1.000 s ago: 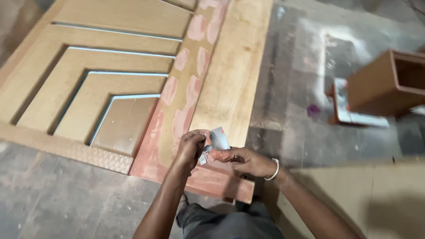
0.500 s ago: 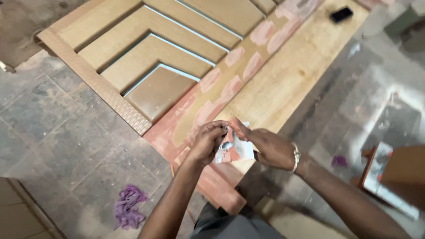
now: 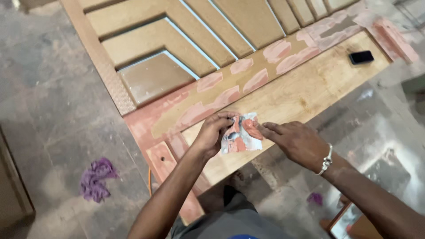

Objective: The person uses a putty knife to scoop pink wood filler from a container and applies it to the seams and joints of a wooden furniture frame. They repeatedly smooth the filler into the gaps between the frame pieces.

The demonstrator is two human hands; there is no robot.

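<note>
The left hand (image 3: 212, 132) pinches a small pale sheet smeared with pink filler (image 3: 241, 133) over the flat-lying brown wooden door (image 3: 305, 84). The right hand (image 3: 296, 142), previously gripping it, now open, apparently dabs filler.

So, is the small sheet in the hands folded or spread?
Spread: the small sheet is nearly flat, pink putty showing on its face; left hand pinches one edge, right hand touches it.
</note>
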